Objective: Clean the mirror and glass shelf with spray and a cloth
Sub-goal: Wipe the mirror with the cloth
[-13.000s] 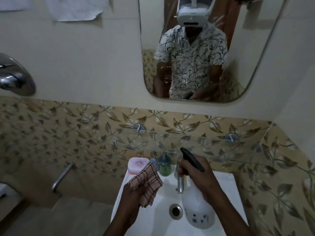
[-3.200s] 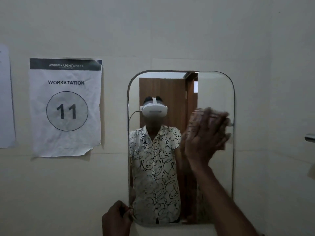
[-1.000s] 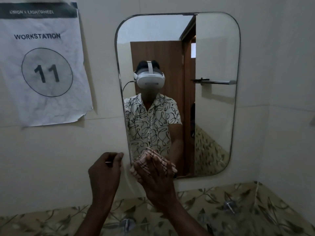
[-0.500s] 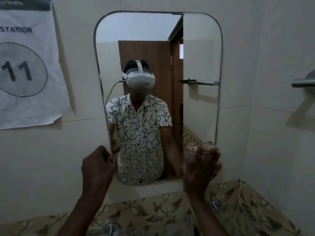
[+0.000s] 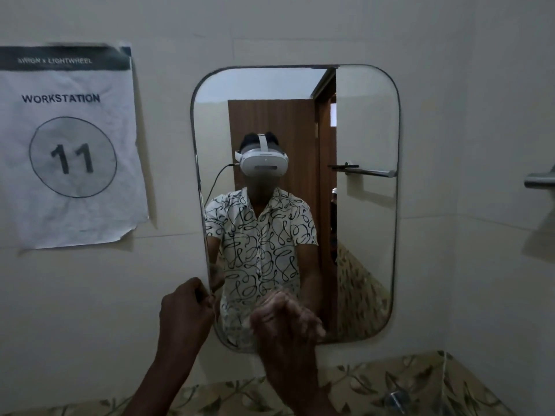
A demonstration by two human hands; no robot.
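– What is on the wall at the left?

– A paper sign [image 5: 67, 145]. It is white and a bit wrinkled, with a dark strip on top. It says WORKSTATION, and there is a big 11 inside a circle. One bottom corner is torn.

– What about the wall [image 5: 270, 31] itself?

– It is plain and cream colored. Low down there is a band of tiles [image 5: 420, 382] with a leaf pattern.

– Anything at the right?

– A shiny metal bar [image 5: 539, 181] sticks in from the right edge. Its shadow falls on the wall just below it.
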